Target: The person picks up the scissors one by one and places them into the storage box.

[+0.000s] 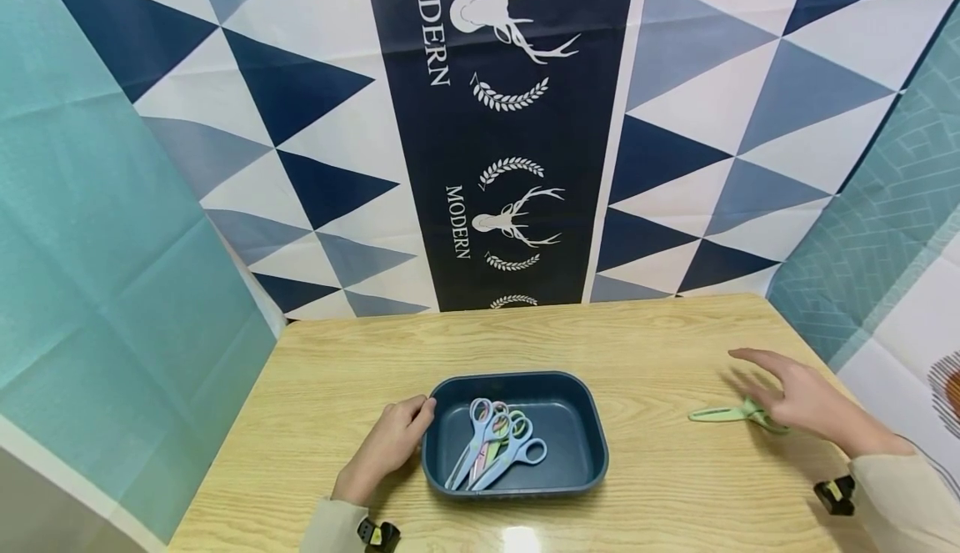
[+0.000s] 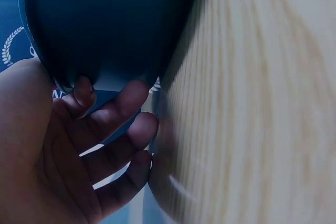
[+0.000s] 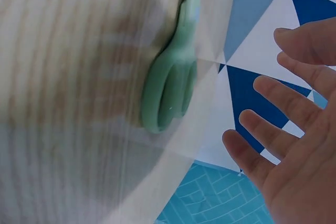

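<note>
A dark blue plastic tray (image 1: 573,436) stands on the table in the head view. My left hand (image 1: 393,436) grips its left rim; in the left wrist view the fingertips (image 2: 134,98) lie against the tray's outer side. Inside, toward the left, several scissors are heaped: light blue scissors (image 1: 512,455) on top, pink and green ones partly covered. On the right, my right hand (image 1: 806,399) hovers over a pair of green scissors (image 1: 716,414), fingers spread and holding nothing. The right wrist view shows the green handles (image 3: 157,90) lying apart from that hand.
The light wood table (image 1: 645,369) ends at a patterned wall cloth (image 1: 510,144) behind. Teal cloth (image 1: 112,244) hangs at the left side, and another patterned cloth (image 1: 885,253) borders the right edge.
</note>
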`<state>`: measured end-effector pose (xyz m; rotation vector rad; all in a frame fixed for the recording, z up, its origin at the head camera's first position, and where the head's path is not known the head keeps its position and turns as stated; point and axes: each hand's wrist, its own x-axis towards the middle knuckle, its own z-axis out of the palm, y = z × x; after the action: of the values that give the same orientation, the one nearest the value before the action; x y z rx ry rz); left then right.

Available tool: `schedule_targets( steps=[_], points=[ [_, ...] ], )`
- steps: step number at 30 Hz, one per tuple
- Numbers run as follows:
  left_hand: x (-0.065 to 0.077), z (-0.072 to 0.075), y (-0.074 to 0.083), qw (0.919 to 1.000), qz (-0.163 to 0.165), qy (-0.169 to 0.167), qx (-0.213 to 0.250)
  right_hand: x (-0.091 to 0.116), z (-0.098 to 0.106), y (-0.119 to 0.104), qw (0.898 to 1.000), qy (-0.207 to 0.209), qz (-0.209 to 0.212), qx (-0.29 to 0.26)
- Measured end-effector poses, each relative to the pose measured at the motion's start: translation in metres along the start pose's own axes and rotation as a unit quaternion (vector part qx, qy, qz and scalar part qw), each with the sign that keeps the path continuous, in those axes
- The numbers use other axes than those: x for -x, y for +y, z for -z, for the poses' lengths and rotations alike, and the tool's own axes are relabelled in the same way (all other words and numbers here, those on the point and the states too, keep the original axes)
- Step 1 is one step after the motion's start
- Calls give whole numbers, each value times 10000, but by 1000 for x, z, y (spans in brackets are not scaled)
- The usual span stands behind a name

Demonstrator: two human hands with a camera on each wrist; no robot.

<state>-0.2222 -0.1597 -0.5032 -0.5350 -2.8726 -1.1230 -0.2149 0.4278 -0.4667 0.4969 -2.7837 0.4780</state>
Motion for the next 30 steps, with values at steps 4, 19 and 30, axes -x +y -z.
schedule_targets(
  steps=[4,19,30],
  points=[
    [0,0,-1,10000,31,28,20,4,0,4,9999,-9,-102,58],
    [0,1,0,10000,1,83,-19,22,1,18,9997,22,-227,107],
    [0,0,1,10000,67,40,59,28,0,22,9994,6,-307,140]
  ],
)
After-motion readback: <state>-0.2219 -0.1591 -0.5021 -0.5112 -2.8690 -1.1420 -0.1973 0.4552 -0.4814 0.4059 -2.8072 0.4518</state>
